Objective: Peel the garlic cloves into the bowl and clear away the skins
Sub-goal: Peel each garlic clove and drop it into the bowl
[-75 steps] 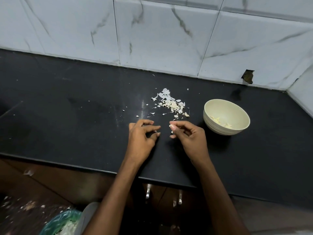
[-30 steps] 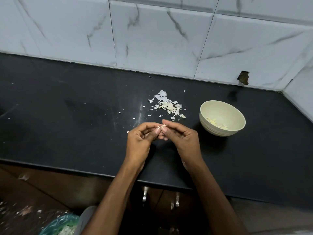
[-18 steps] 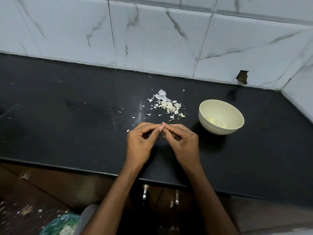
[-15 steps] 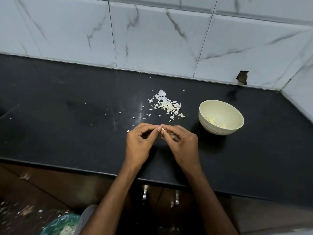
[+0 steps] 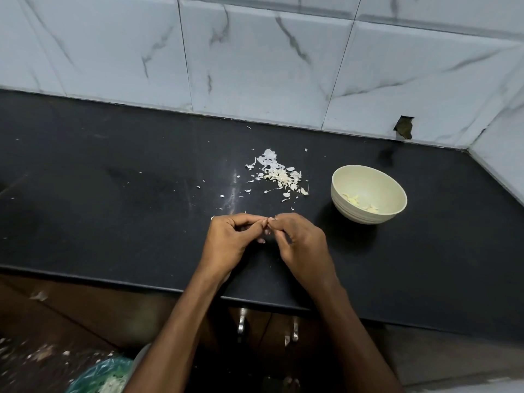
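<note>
My left hand (image 5: 231, 241) and my right hand (image 5: 302, 243) meet fingertip to fingertip over the black counter (image 5: 113, 194), pinching a small garlic clove (image 5: 269, 221) that is almost wholly hidden between the fingers. A pile of pale garlic skins (image 5: 279, 175) lies on the counter just beyond my hands, with loose flakes scattered around it. To the right stands a cream bowl (image 5: 394, 211) with a few peeled cloves (image 5: 358, 201) at its bottom.
A white marble-tiled wall (image 5: 255, 66) backs the counter and turns a corner at the far right. Below the counter's front edge are dark cabinet doors with metal handles (image 5: 241, 324). A bin lined with a green bag (image 5: 99, 375) holds skins at the lower left.
My hands, apart 2.5 s ago, have come together on the clove and stayed joined, with small finger shifts. The bowl and the skin pile have not moved.
</note>
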Demonstrator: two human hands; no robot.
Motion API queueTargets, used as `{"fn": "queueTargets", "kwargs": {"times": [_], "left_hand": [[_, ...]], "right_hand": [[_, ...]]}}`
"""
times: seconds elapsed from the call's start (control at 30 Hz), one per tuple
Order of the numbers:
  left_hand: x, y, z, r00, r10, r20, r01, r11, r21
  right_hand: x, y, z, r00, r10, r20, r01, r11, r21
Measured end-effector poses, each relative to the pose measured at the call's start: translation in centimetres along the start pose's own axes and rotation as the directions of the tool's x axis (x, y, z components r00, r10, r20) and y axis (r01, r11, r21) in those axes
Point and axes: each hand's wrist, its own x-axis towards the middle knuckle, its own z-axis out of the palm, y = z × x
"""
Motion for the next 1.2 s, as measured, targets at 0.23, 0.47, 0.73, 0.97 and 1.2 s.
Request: {"fn": "queueTargets", "kwargs": {"times": [0.23,0.47,0.73,0.97,1.2], "left_hand": [[-0.4,0.3,0.1,1.000,-0.018,-0.017,0.018,0.999,0.039],[-0.1,0.8,0.5,0.989,-0.125,-0.074,0.116,0.986,-0.117],[0.0,1.1,0.8,0.955,-0.297,0.006,0.266,0.847,-0.460],[-0.7,1.0,1.5,0.958,-0.286,-0.006,0.243,0.824,-0.512],[-0.5,0.4,1.6,0.955,-0.289,-0.065,0.221,0.842,-0.492]], "right_hand": [[0.0,-0.7,0.0,0.992,-0.123,0.030,0.126,0.987,-0.101],[0.6,-1.1,0.5,0.996,-0.085,-0.010,0.085,0.996,-0.030],[2.3,-0.7,-0.3,0.905,0.423,0.038,-0.377,0.759,0.530],[2.2,-1.3,-0.5,0.863,0.456,0.218,-0.476,0.586,0.656],[1.9,-0.9,-0.1,0.953,0.300,0.034,-0.292,0.887,0.358]]}}
